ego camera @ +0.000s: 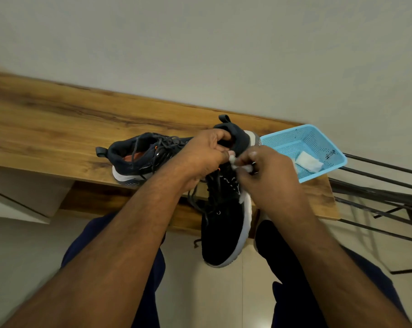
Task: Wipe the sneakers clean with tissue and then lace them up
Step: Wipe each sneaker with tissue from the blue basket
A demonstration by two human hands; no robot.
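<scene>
A black sneaker (pixel 226 230) with a white sole hangs toe-down over the front edge of the wooden shelf (pixel 58 129). My left hand (pixel 205 157) grips it at the collar near the heel. My right hand (pixel 269 176) pinches a crumpled white tissue (pixel 235 163) against the shoe's upper side by the laces. The loose dark laces (pixel 195 200) dangle to the left of the shoe. A second dark sneaker (pixel 138 157) with an orange insole lies on the shelf to the left, its laces loose.
A light blue plastic basket (pixel 318 138) stands at the shelf's right end with a folded white tissue (pixel 309 162) inside. Black metal rods (pixel 377 185) of a rack run to the right. My legs in dark trousers are below, over a pale tiled floor.
</scene>
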